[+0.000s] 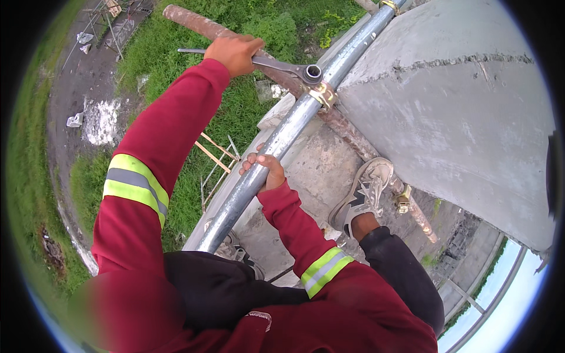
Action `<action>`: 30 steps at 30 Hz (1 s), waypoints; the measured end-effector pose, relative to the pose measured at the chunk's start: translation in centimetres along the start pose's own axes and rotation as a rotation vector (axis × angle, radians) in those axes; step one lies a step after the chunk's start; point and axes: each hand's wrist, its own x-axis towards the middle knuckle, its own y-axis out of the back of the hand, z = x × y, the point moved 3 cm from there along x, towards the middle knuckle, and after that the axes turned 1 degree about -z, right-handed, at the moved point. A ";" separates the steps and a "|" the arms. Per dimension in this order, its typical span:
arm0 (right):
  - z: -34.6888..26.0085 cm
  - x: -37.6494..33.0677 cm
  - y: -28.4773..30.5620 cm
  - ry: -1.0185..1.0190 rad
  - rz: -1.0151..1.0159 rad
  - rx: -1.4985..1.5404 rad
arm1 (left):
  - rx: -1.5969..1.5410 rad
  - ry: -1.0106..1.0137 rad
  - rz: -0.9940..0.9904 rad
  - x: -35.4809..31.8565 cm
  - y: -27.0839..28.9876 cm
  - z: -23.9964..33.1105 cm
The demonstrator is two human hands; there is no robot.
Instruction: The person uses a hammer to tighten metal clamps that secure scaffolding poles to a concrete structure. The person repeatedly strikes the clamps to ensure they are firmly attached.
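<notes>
My left hand (234, 54) is closed round the handle of a ratchet scaffold spanner (276, 63), just over a rusty pipe (197, 22). The spanner's pointed tail sticks out past the hand. Its round socket head (312, 73) sits at a brass-coloured scaffold clamp (323, 94), where the rusty pipe crosses a shiny galvanised pipe (294, 120). Whether the socket is seated on a nut, I cannot tell. Lower down, my right hand (269, 169) wraps round the galvanised pipe, its fingers showing on the far side.
A grey concrete wall (453, 112) rises at the right. My shoe (368, 188) rests beside the rusty pipe, near a second clamp (404, 200), above a concrete ledge (326, 150). Grass (206, 112) and a dirt path (70, 100) lie well below at the left.
</notes>
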 end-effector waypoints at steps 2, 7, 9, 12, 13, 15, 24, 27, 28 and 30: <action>0.1 -0.1 0.3 -0.046 0.019 -0.001 | 0.086 -0.114 -0.002 0.9 0.2 -0.9; -0.2 0.2 0.4 -0.051 -0.023 -0.004 | 0.164 -0.358 -0.080 4.6 -1.9 -3.5; -0.1 0.2 0.0 -0.039 -0.015 -0.017 | 0.190 -0.317 -0.160 5.7 -2.7 -4.4; -0.2 0.0 0.0 -0.040 0.031 -0.049 | 0.142 -0.172 -0.296 4.7 -2.1 -3.2; -0.2 0.1 0.1 -0.025 0.048 -0.049 | 0.096 -0.169 -0.249 4.0 -0.8 -2.2; -0.1 0.0 0.2 -0.023 0.036 -0.043 | 0.030 -0.028 -0.323 0.8 1.6 0.8; -0.1 -0.8 -0.8 -0.009 0.084 -0.010 | -0.188 0.153 -0.321 -7.6 3.7 5.8; -0.4 -1.1 -1.3 0.007 0.120 -0.042 | -0.072 -0.069 -0.068 -6.5 3.5 4.0; -0.4 -1.2 -1.3 -0.012 0.131 -0.024 | -0.105 -0.080 -0.105 -6.2 3.4 3.5; -0.4 -1.3 -1.3 -0.039 0.130 0.022 | 0.003 -0.131 -0.044 -5.5 4.0 2.9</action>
